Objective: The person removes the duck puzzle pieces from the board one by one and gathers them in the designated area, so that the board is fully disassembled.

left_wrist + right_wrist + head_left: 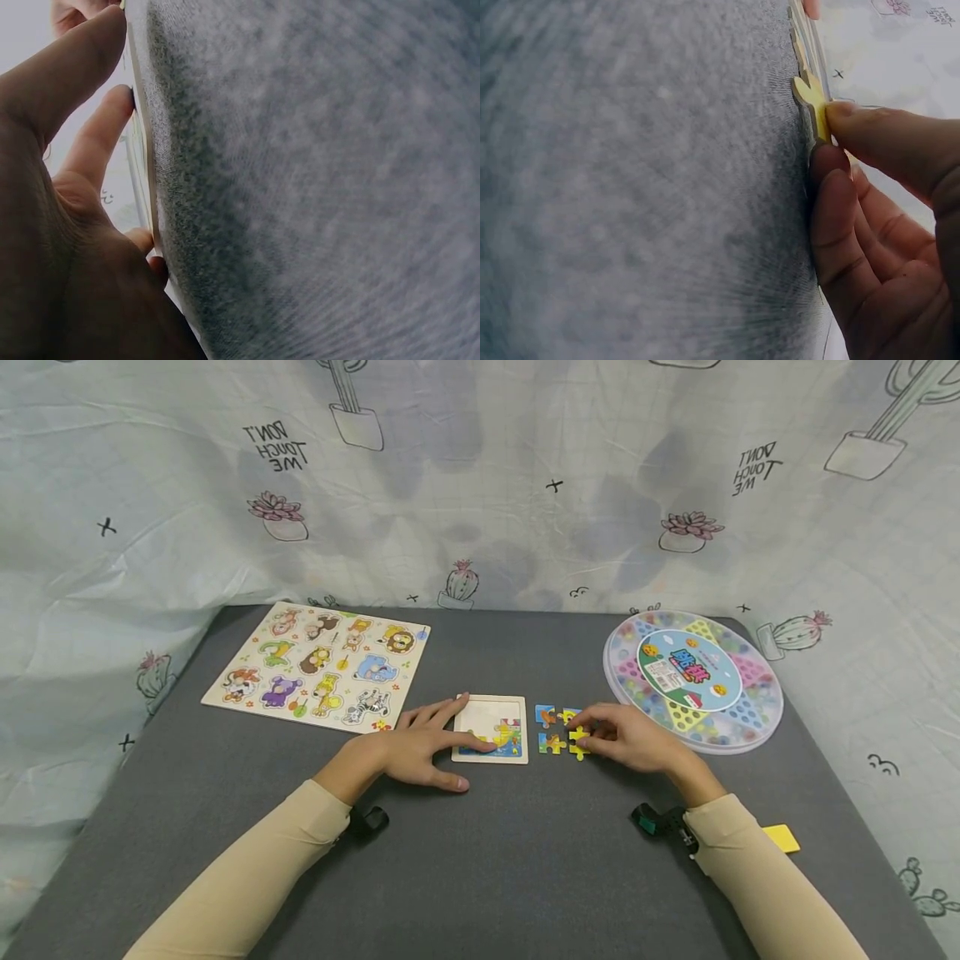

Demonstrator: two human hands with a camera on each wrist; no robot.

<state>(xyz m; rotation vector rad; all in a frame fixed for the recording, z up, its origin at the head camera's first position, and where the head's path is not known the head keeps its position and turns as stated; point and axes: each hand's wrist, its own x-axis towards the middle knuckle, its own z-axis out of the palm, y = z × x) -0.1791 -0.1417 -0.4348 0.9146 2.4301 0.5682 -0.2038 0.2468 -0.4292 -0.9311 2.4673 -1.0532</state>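
In the head view, the left hand [416,752] lies with its fingers spread and clasping nothing, the index finger over joined picture pieces [510,739] in a small, square, pale wooden puzzle tray [490,760] on the dark grey table [510,868]. Just right of the tray, the right hand [633,739] pinches a yellow, knobbed jigsaw piece [577,747] beside three loose multicoloured jigsaw pieces [552,743]. Farther out lie a flat cream board of cartoon animals [405,693] and a round, clear-edged game box with a star pattern [693,681]. The left wrist view shows fingertips along the tray's edge (its inside is hidden here). In the right wrist view, thumb and finger grip the yellow piece; whether it clears the table, I cannot tell.
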